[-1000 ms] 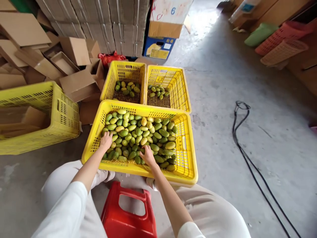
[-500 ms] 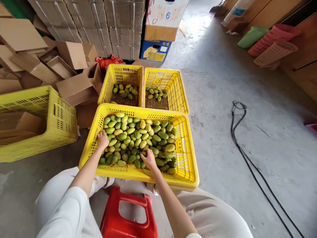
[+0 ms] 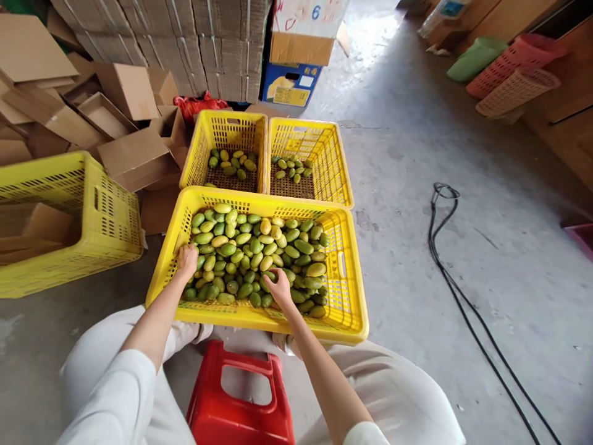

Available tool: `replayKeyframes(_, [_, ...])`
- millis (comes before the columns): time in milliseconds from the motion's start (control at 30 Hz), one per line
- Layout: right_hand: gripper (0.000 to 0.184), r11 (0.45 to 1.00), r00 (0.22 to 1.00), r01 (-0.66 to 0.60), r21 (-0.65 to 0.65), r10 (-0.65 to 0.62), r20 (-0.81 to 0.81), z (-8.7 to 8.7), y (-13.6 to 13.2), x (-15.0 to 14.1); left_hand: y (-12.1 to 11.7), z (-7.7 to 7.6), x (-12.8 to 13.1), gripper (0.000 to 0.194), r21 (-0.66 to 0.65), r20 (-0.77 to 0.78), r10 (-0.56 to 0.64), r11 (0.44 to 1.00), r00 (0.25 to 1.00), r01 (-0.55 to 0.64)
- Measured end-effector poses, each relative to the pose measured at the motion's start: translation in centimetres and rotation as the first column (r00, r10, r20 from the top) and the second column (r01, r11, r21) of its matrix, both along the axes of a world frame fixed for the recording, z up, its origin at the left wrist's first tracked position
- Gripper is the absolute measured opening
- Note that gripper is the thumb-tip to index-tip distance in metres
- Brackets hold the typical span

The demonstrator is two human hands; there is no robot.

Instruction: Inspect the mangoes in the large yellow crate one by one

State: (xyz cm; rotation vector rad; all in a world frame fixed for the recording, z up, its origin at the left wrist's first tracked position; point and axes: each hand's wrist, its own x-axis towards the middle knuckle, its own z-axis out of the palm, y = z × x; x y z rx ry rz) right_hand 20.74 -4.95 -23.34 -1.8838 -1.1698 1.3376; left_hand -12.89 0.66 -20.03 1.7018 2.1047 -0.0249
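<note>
A big yellow crate in front of me holds several green and yellow mangoes. My left hand lies at the crate's left side, fingers curled round a mango there. Near the front middle of the heap, my right hand is closed over a green mango. Two smaller yellow crates stand behind: the left crate and the right crate, each with a few mangoes on the bottom.
I sit on a red plastic stool. Another yellow crate with cardboard stands at left, beside loose cardboard boxes. A black cable runs over the concrete floor at right. Stacked baskets lie far right.
My left hand slid toward the crate's left wall and curled shut. My right hand shifted slightly forward in the heap and closed on a mango.
</note>
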Motion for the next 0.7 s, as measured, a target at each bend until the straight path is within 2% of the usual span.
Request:
replayKeyframes(67, [0.031, 0.999, 0.996, 0.039, -0.023, -0.041, -0.076, 0.7, 0.7, 0.3, 0.4, 1.4, 0.4, 0.043, -0.020, 0.082, 0.157, 0.988, 0.984, -0.156])
replayKeyframes(133, [0.032, 0.997, 0.983, 0.056, -0.044, -0.063, -0.171, 1.7, 1.7, 0.8, 1.1, 3.0, 1.2, 0.039, -0.058, 0.219, 0.268, 0.963, 0.938, -0.262])
replayKeyframes(267, [0.032, 0.995, 0.940, 0.087, -0.042, -0.095, -0.329, 5.6, 4.3, 2.1, 2.3, 7.3, 3.4, 0.038, -0.205, 0.533, 0.390, 0.921, 0.751, -0.332])
replayKeyframes(300, [0.029, 0.992, 0.893, 0.105, -0.076, -0.128, -0.431, 7.0, 5.0, 2.4, 2.5, 8.7, 4.0, 0.040, -0.232, 0.595, 0.402, 0.915, 0.696, -0.330])
replayKeyframes(333, [0.028, 0.987, 0.843, 0.113, -0.113, -0.155, -0.514, 8.4, 5.7, 2.7, 2.5, 10.2, 4.7, 0.042, -0.270, 0.676, 0.420, 0.906, 0.606, -0.326])
replayKeyframes(367, [0.027, 0.983, 0.803, 0.116, -0.142, -0.177, -0.569, 10.0, 6.2, 2.9, 2.4, 11.8, 5.3, 0.041, -0.373, 0.790, 0.479, 0.871, 0.383, -0.320])
replayKeyframes(400, [0.028, 0.980, 0.767, 0.121, -0.156, -0.192, -0.612, 11.6, 6.7, 3.0, 2.2, 13.4, 6.0, 0.042, -0.450, 0.834, 0.512, 0.847, 0.206, -0.283])
replayKeyframes(433, [0.029, 0.980, 0.735, 0.126, -0.154, -0.197, -0.649, 13.2, 7.0, 3.1, 1.9, 14.9, 6.6, 0.040, -0.471, 0.858, 0.504, 0.849, 0.100, -0.242])
replayKeyframes(500, [0.033, 0.985, 0.679, 0.119, -0.121, -0.170, -0.715, 16.3, 7.1, 3.1, 1.2, 17.7, 7.9, 0.033, -0.435, 0.898, 0.439, 0.877, -0.026, -0.203])
replayKeyframes(567, [0.034, 0.993, 0.623, 0.096, -0.065, -0.110, -0.774, 19.2, 6.6, 3.0, 0.3, 19.9, 9.0, 0.030, -0.444, 0.895, 0.425, 0.878, -0.134, -0.179])
replayKeyframes(633, [0.032, 0.994, 0.559, 0.103, -0.024, -0.078, -0.825, 21.5, 5.7, 2.8, -0.5, 21.4, 9.9, 0.029, -0.468, 0.874, 0.430, 0.870, -0.226, -0.154])
replayKeyframes(700, [0.030, 0.992, 0.488, 0.120, -0.039, -0.093, -0.868, 23.1, 4.7, 2.6, -1.1, 22.1, 10.6, 0.026, -0.470, 0.863, 0.413, 0.867, -0.292, -0.164])
